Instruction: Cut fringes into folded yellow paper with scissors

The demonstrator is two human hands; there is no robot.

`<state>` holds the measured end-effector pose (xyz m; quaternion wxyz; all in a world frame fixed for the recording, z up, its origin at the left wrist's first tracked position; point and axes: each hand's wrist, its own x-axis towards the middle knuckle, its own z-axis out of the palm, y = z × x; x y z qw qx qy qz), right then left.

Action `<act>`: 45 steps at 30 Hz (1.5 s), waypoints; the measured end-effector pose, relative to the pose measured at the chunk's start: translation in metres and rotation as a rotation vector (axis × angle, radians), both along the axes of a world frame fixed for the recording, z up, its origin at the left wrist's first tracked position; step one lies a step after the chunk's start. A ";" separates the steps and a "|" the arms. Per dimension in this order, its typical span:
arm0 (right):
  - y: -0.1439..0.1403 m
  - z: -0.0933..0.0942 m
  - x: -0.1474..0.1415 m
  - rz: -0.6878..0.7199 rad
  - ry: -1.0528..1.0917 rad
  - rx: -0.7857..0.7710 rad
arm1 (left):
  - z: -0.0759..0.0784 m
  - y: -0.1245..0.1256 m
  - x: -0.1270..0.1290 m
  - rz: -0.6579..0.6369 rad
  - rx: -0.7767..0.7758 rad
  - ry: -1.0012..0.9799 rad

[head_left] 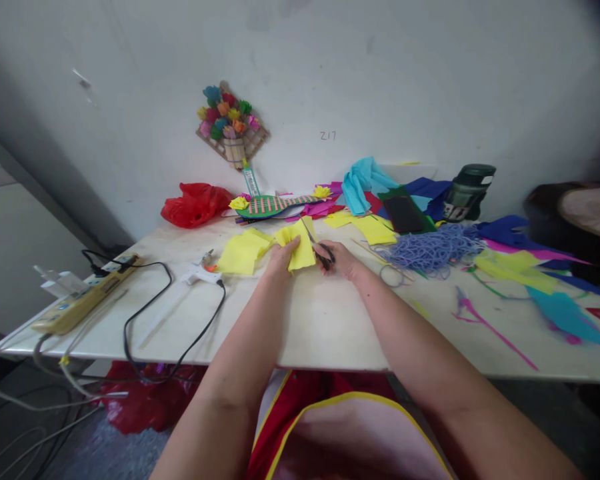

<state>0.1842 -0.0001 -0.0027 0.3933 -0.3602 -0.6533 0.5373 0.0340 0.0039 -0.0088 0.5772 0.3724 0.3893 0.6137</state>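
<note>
Pinched in my left hand (pixel 283 259) is a piece of yellow crepe paper (pixel 305 253), held up over the middle of the table. My right hand (pixel 341 259) grips black-handled scissors (pixel 325 255) just right of that paper. The scissor blades point up and left across the paper's right part; whether they are cutting into it I cannot tell. A larger yellow crepe sheet (pixel 243 252) lies flat to the left of my left hand. More yellow pieces (pixel 375 230) rest beyond my right hand.
A glue gun (pixel 200 275) with a cord and a power strip (pixel 85 293) lie at left. Purple yarn (pixel 435 250), a phone (pixel 404 215) and a dark bottle (pixel 467 193) are at right. A red plastic bag (pixel 195 205) and a flower-decorated craft (pixel 275 205) sit along the wall.
</note>
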 end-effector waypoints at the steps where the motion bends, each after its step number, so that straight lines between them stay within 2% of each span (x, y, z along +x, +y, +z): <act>1: 0.000 0.000 0.000 -0.005 0.005 0.002 | 0.001 0.000 0.000 0.004 -0.003 0.000; 5: 0.002 -0.002 0.000 -0.014 0.028 0.004 | 0.002 -0.001 0.001 0.046 -0.030 0.013; 21: 0.004 -0.002 -0.001 -0.030 0.032 -0.016 | -0.003 0.005 -0.001 0.047 0.013 -0.025; 27: 0.003 0.000 -0.003 -0.046 0.046 -0.030 | -0.001 0.003 0.000 0.068 -0.005 -0.010; 36: 0.004 -0.001 -0.003 -0.037 0.061 -0.009 | -0.005 0.007 -0.003 0.045 0.029 -0.010; 45: 0.007 -0.003 -0.008 -0.080 0.120 -0.003 | -0.003 0.006 -0.002 0.047 0.006 -0.013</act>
